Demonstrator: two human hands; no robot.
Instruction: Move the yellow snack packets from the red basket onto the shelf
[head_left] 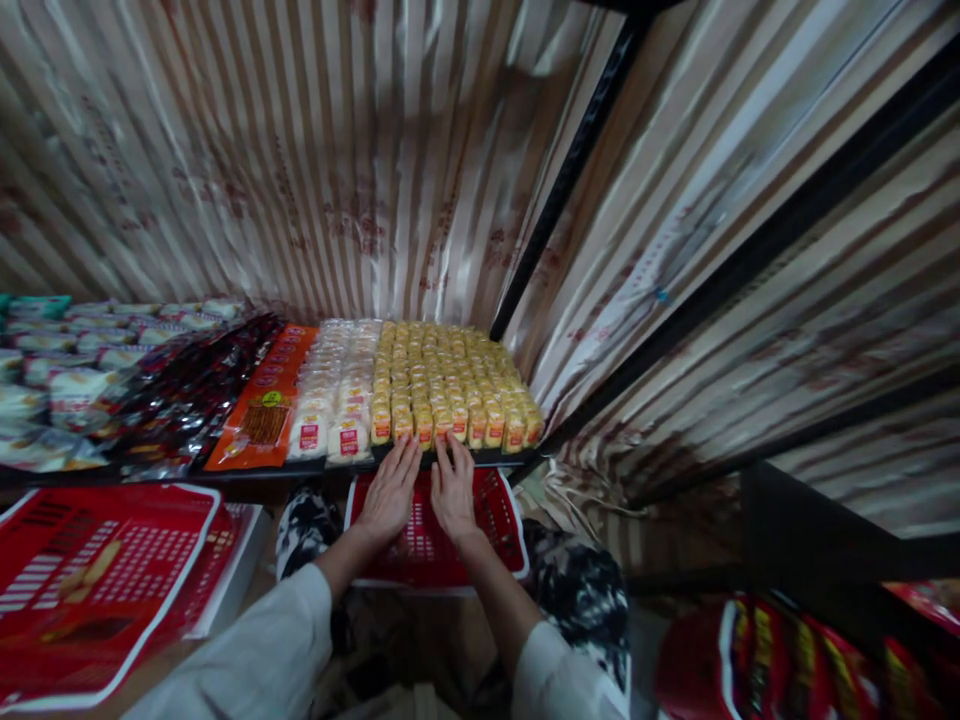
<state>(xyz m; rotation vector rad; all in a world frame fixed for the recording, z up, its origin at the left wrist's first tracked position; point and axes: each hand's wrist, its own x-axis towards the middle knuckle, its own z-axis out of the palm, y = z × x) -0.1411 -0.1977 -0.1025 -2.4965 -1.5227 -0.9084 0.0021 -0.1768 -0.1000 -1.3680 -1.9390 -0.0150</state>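
Note:
Rows of small yellow wrapped snack packets with red-and-white labels fill the right end of a dark shelf. My left hand lies with fingers stretched against the front of these packets. Beside it, my right hand also has its fingers extended, the tips at the front row. Neither hand is wrapped round a packet. Below both hands stands a red basket with a white rim; its inside is partly hidden by my forearms. White wrapped packets stand in rows just left of the yellow ones.
Further left on the shelf lie an orange packet, dark shiny packets and white bags. A red basket holding a few items sits lower left. Black posts rise at the right, before striped sheeting. Red-and-yellow packets stand lower right.

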